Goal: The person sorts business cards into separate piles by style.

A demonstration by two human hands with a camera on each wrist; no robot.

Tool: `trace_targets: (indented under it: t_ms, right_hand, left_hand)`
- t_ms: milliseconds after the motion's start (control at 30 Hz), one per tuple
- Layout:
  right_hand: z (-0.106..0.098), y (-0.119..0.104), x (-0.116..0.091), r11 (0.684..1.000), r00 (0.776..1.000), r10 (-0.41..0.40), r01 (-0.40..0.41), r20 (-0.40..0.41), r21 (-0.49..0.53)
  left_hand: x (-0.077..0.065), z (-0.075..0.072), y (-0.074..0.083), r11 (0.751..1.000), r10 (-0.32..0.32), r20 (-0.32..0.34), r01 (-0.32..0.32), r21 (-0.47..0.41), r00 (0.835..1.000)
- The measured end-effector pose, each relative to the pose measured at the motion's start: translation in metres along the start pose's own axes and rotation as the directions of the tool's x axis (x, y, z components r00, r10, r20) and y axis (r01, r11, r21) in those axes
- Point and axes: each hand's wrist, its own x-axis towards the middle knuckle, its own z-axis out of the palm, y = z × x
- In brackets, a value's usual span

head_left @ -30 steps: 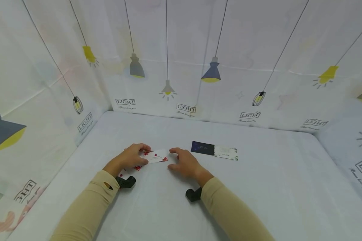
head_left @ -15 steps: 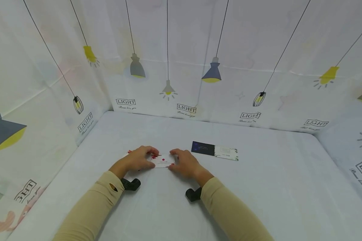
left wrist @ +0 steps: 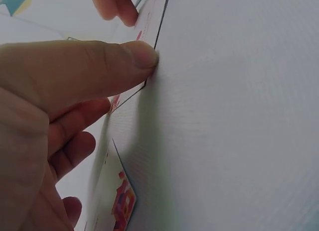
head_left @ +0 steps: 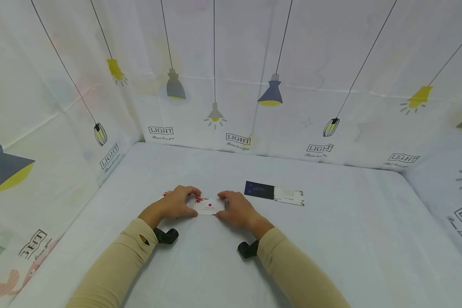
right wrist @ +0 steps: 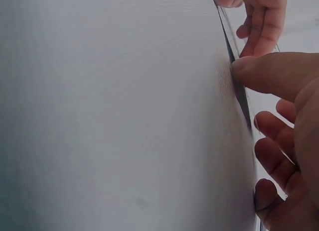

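A white card with red flower print [head_left: 209,206] lies between my two hands at the middle of the table. My left hand [head_left: 176,203] pinches its left end, thumb at the near edge and fingers at the far edge. At the right end my right hand [head_left: 237,208] holds it the same way, its thumb [right wrist: 269,74] against the card's edge in the right wrist view. A second red-printed card [left wrist: 122,203] lies on the cloth below my left fingers, mostly hidden by that hand in the head view.
Farther back to the right, a dark blue card [head_left: 259,190] and a white card with a leafy border [head_left: 288,195] lie end to end. A white cloth [head_left: 350,239] covers the table. Lamp-printed curtains [head_left: 231,51] stand at the back and sides.
My left hand has moved right, bringing the red-flowered card along to my right hand, whose fingers now grip its right end. Over the last half second, both hands have barely moved.
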Motion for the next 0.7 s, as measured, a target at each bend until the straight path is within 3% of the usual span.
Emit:
trace_targets:
  t_ms: [233, 500, 700]
  right_hand:
    - [-0.002, 0.004, -0.003, 1.000, 1.000, -0.006, 0.007, -0.028, 0.026]
    - [-0.011, 0.004, -0.008, 1.000, 0.998, -0.007, 0.008, -0.069, 0.011]
    - [-0.019, 0.011, -0.007, 1.000, 0.998, -0.006, 0.005, -0.060, -0.010]
  left_hand:
    - [0.003, 0.002, 0.003, 1.000, 0.009, 0.012, -0.009, -0.008, 1.000]
    - [0.011, 0.005, 0.011, 0.999, -0.032, 0.007, 0.032, -0.006, 0.999]
    - [0.017, 0.004, 0.020, 1.000, -0.002, 0.005, 0.002, 0.002, 1.000]
